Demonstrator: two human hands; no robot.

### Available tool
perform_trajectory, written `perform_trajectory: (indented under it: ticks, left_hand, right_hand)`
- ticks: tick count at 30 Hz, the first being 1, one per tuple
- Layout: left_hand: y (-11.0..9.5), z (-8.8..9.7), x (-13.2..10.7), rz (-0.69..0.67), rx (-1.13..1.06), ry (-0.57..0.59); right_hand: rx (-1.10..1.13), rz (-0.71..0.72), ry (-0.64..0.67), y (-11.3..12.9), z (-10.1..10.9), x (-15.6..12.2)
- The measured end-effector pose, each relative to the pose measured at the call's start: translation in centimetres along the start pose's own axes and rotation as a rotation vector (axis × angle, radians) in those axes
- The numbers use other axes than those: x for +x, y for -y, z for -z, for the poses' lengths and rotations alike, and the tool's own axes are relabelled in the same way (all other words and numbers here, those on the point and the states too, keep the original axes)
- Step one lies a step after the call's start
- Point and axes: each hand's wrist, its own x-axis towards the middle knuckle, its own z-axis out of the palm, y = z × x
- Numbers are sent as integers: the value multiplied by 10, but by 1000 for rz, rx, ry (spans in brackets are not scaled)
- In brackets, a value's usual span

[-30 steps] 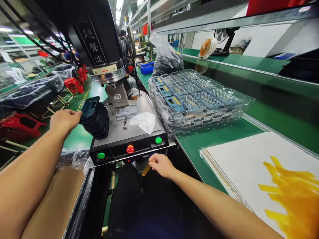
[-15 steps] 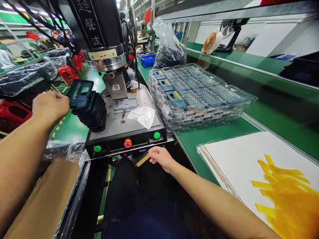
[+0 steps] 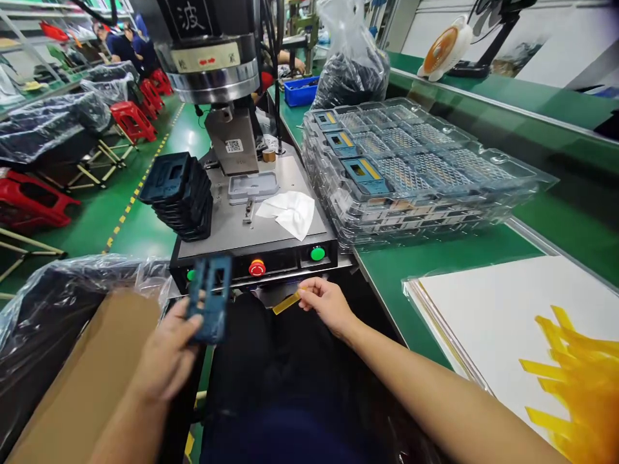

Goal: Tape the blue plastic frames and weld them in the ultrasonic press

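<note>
The left hand (image 3: 167,357) pinches a dark plastic frame (image 3: 209,296) at seven o'clock of the press (image 3: 251,238); the right hand (image 3: 326,303) pinches a yellow tape strip (image 3: 286,301). The strip is not yet on the frame, and the stack of frames (image 3: 181,196) waits at ten o'clock.

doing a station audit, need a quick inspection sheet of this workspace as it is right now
surface: grey metal machine bed with a recessed fixture; green bench to its right.
job's things: dark plastic frame held in front of the machine; yellow tape strip; stack of dark frames on the bed.
clutter: white cloth; stacked clear trays; white sheets bearing yellow strips; bagged parts.
grips: left hand grips the frame; right hand pinches the strip.
cables: black cables beside the press head.
surroundings: lined carton, red stools, desk fan, seated people far left.
</note>
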Motion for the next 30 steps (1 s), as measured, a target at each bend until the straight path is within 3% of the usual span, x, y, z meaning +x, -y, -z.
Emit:
perform_trajectory:
  ticks: [2, 5, 9, 13, 17, 30]
  left_hand:
    - [45, -16, -18, 236, -272, 178]
    - [89, -37, -36, 427, -461, 294]
    - [101, -53, -45, 460, -529, 381]
    - [95, -63, -46, 386, -596, 458]
    - [90, -70, -50, 391, -656, 512]
    - [91, -69, -55, 375, -666, 577]
  right_hand:
    - [-168, 178, -51, -1, -2, -8]
    - [-454, 551, -56, 0, -7, -23]
    - [-620, 1011, 114, 2, -11, -38]
    - [-724, 1238, 274, 2, -14, -43]
    - [-827, 1331, 364, 0, -17, -44]
    - [-1068, 1214, 571, -13, -27, -40]
